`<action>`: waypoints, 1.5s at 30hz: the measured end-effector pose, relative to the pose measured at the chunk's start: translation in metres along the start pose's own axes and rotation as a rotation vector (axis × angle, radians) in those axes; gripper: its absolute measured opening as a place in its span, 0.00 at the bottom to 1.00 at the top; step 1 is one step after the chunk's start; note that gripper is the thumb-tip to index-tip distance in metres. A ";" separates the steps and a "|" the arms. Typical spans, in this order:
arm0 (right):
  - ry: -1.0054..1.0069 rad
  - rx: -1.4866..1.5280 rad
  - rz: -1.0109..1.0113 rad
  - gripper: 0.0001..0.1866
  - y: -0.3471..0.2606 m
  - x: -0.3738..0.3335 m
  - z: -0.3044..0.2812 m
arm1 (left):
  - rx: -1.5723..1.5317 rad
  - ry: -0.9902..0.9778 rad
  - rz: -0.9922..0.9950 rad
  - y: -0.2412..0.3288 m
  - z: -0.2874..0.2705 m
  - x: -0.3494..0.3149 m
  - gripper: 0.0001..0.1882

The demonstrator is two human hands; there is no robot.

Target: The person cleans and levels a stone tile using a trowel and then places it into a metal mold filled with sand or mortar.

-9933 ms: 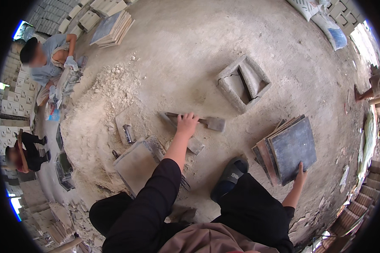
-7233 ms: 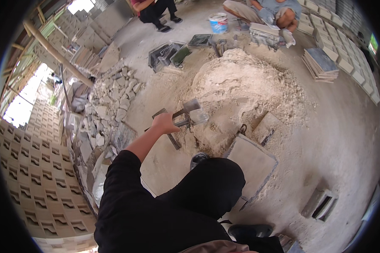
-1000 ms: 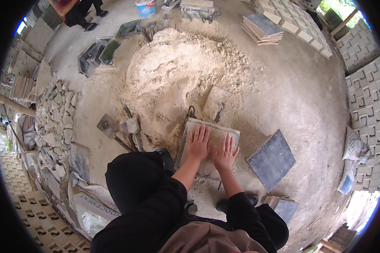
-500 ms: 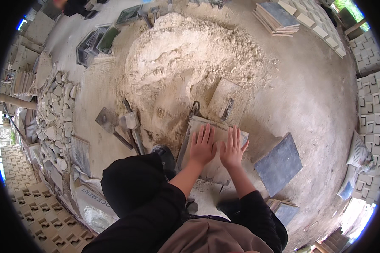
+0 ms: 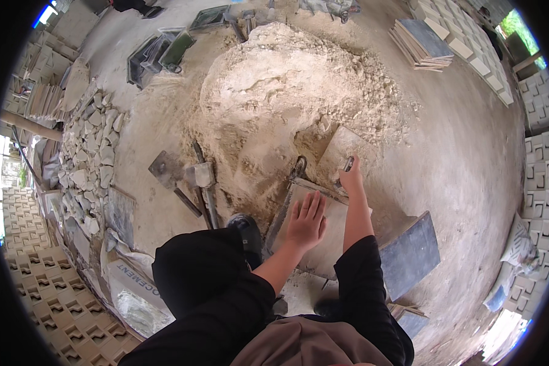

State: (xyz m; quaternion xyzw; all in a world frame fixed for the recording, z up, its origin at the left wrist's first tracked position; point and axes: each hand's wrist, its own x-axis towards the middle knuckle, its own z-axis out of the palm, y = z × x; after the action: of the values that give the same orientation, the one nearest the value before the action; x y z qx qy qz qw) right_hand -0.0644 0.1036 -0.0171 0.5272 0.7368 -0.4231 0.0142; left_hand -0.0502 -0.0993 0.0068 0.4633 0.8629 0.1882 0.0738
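My left hand (image 5: 307, 229) lies flat with its fingers together on the pale, dusty top of a square mould (image 5: 324, 253) in front of me. A metal loop handle (image 5: 298, 167) stands at the mould's far edge. My right hand (image 5: 351, 177) is closed round the handle of a flat, dusty board (image 5: 343, 144), which rests against the powder just beyond the mould. Left of the mould lie a square-bladed trowel (image 5: 165, 169) and a mallet (image 5: 202, 175). A blue-grey slab (image 5: 412, 253) leans close to my right forearm.
A large heap of pale powder (image 5: 268, 76) spreads beyond the mould. Broken stone pieces (image 5: 88, 146) and a printed sack (image 5: 134, 283) lie to the left. Dark trays (image 5: 143, 61) stand at the far left, stacked boards (image 5: 418, 46) at the far right. Patterned blocks line both sides.
My right hand has left the mould's top, reached forward and taken hold of the board's handle. My left hand stays on the mould. The whole view has shifted slightly.
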 end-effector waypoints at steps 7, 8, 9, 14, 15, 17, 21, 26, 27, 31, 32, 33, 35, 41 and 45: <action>0.201 0.183 0.029 0.29 -0.008 0.032 -0.004 | -0.009 -0.001 0.012 0.005 0.000 0.003 0.28; 0.181 0.254 0.025 0.28 -0.034 0.025 -0.006 | -0.001 0.000 -0.008 -0.001 -0.001 0.000 0.28; 0.177 0.320 0.030 0.27 -0.050 0.023 -0.008 | -0.006 0.000 -0.016 -0.003 -0.001 -0.001 0.28; 0.283 0.873 0.202 0.20 -0.094 0.042 0.010 | 0.080 -0.015 0.029 -0.004 0.013 0.000 0.27; 0.273 1.008 0.239 0.19 -0.118 0.030 0.020 | 0.226 -0.057 0.042 -0.015 0.027 -0.006 0.27; 0.139 1.074 0.125 0.22 -0.134 0.030 0.030 | 0.163 -0.119 0.051 -0.014 0.034 -0.005 0.27; -0.044 0.995 -0.072 0.31 -0.134 0.045 0.056 | 0.493 -0.262 0.103 -0.006 0.024 -0.001 0.27; -0.226 0.712 -0.347 0.31 -0.099 0.043 0.046 | 0.211 -0.046 0.057 -0.005 0.013 -0.001 0.27; -0.197 0.649 -0.372 0.28 -0.085 0.034 0.036 | 0.134 -0.013 0.043 -0.006 0.010 -0.003 0.27; 0.070 0.474 -0.356 0.21 -0.028 -0.041 -0.026 | -0.087 0.097 -0.003 -0.005 0.001 -0.007 0.30; 0.179 0.469 -0.313 0.20 -0.007 -0.059 -0.034 | -0.091 0.104 -0.014 -0.006 0.002 -0.007 0.30; 0.249 0.459 -0.233 0.18 0.014 -0.080 -0.037 | -0.098 0.106 -0.017 -0.006 0.003 -0.008 0.29; 0.415 0.448 -0.097 0.17 0.077 -0.112 -0.039 | -0.137 0.114 0.012 0.006 0.006 -0.004 0.29; 0.430 0.507 0.157 0.17 0.136 -0.172 0.002 | -0.069 0.185 0.082 -0.015 0.011 -0.001 0.30; 0.309 0.432 0.168 0.20 0.142 -0.175 -0.011 | -0.027 0.120 -0.228 -0.024 -0.015 0.003 0.25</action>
State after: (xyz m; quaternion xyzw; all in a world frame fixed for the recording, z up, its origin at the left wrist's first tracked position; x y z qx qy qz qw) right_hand 0.1299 -0.0109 -0.0147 0.6356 0.5764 -0.4825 -0.1760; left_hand -0.0743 -0.1128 0.0110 0.3489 0.9103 0.2175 0.0489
